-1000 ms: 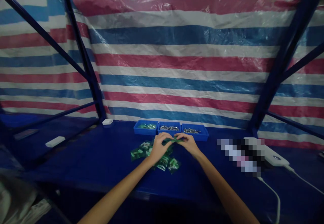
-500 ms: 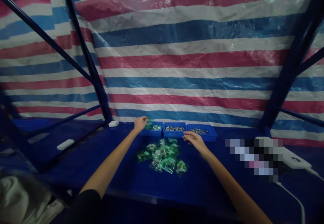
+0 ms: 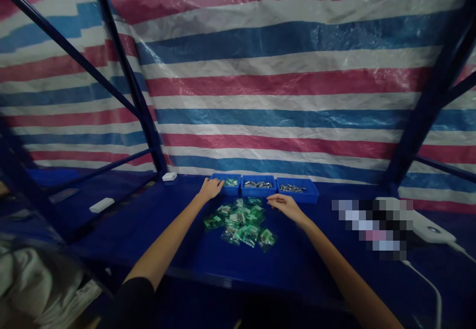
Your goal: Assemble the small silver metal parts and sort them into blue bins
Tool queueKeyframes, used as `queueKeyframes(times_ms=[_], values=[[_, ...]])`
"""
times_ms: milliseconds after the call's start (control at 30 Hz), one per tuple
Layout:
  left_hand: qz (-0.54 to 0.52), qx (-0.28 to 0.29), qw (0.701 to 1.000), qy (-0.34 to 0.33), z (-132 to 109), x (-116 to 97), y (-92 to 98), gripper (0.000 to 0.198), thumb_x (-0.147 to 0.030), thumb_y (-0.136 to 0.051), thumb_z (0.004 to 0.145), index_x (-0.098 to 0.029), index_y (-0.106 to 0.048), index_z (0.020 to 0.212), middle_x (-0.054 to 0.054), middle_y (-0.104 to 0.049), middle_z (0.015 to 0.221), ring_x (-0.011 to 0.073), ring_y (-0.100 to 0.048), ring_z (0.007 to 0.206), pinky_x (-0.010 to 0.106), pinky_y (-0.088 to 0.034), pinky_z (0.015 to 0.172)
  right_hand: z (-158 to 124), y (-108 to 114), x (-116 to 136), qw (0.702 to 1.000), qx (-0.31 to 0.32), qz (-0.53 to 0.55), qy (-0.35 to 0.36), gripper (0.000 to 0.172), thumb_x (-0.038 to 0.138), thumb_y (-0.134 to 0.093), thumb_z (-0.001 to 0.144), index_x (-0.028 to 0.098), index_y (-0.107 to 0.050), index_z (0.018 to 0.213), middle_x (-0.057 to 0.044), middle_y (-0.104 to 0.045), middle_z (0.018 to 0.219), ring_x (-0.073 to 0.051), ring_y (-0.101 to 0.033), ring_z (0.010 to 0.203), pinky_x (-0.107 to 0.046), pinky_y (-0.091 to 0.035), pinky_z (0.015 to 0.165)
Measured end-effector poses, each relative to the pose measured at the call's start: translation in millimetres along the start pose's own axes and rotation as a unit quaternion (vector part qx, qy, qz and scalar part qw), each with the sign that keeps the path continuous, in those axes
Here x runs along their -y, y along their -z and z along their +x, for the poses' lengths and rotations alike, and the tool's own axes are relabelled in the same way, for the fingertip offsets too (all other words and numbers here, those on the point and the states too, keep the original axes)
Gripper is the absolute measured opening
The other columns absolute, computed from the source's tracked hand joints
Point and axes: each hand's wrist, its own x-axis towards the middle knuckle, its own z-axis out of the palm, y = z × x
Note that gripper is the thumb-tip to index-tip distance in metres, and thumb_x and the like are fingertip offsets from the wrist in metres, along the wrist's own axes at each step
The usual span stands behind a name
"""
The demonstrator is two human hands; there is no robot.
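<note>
My left hand (image 3: 211, 189) lies palm down at the left blue bin (image 3: 225, 190), fingers reaching over its near left edge. Small green-printed clear bags (image 3: 230, 182) are in that bin, close to the fingertips; no bag shows in the hand. My right hand (image 3: 284, 204) hovers in front of the other bins, its fingers stretched leftward and loosely bent, with nothing visible in them. Between and below the hands is a pile of green-printed clear bags (image 3: 240, 225) holding small metal parts.
A middle blue bin (image 3: 258, 192) holds silvery metal pieces; the right blue bin (image 3: 310, 196) holds small screw-like parts. White boxes (image 3: 102, 205) lie at left. A white device (image 3: 431, 230) with a cable and a pixelated patch are at right. Blue posts and a striped tarp (image 3: 278, 115) enclose the table.
My left hand has moved down and slightly right; the green bag that stood up at its fingertips no longer shows there. My right hand stays almost in place. The view has shifted slightly.
</note>
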Motion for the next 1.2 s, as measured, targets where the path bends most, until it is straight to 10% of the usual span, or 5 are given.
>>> queueKeyframes(times_ms=[233,500,733,900,1200], values=[[-0.061,-0.140,0.986,-0.068,-45.6,-40.9,11.2,0.041,-0.040,-0.034,0.089,-0.018,-0.047,0.121,0.012,-0.050,0.123,0.0258,-0.044,0.114,0.043,-0.032,0.094,-9.7,1.0,-8.3,0.975,0.158,-0.148,0.057,0.055,0.045,-0.074,0.057,0.023,-0.064,0.107,-0.006,-0.063,0.106,-0.019,-0.057,0.089,-0.033,-0.046,0.079],[-0.103,-0.016,0.943,-0.315,-124.1,-125.8,3.7,0.044,-0.042,-0.032,0.090,-0.023,-0.039,0.130,0.009,-0.046,0.131,0.0244,-0.039,0.123,0.042,-0.030,0.100,-12.3,5.2,-7.7,0.963,0.185,-0.184,0.069,0.046,0.046,-0.074,0.055,0.016,-0.067,0.090,-0.004,-0.064,0.076,-0.016,-0.057,0.073,-0.028,-0.047,0.067],[-0.105,-0.092,0.973,-0.185,-87.4,-147.0,-3.0,0.038,-0.029,-0.031,0.091,-0.020,-0.043,0.126,0.009,-0.053,0.122,0.0233,-0.042,0.117,0.042,-0.030,0.097,-6.2,9.4,-17.6,0.965,0.160,-0.198,0.055,0.031,0.041,-0.068,0.064,0.016,-0.068,0.082,-0.001,-0.063,0.062,-0.013,-0.057,0.059,-0.023,-0.043,0.055],[-0.058,-0.004,0.994,-0.093,-47.7,-142.4,-5.3,0.022,-0.019,-0.050,0.081,-0.017,-0.062,0.100,0.011,-0.063,0.104,0.0266,-0.052,0.103,0.043,-0.031,0.090,-6.0,11.9,-11.0,0.948,0.083,-0.300,0.069,0.018,0.036,-0.061,0.072,0.022,-0.068,0.080,0.000,-0.067,0.068,-0.012,-0.058,0.061,-0.022,-0.039,0.055],[-0.089,0.000,0.989,-0.116,-53.0,-144.0,-7.9,0.028,-0.043,-0.057,0.079,-0.021,-0.065,0.093,0.006,-0.064,0.093,0.0240,-0.055,0.094,0.039,-0.029,0.085,-5.0,14.5,-6.6,0.934,-0.012,-0.337,0.120,0.020,0.024,-0.056,0.075,0.024,-0.064,0.094,0.000,-0.064,0.088,-0.010,-0.054,0.061,-0.022,-0.040,0.060]])
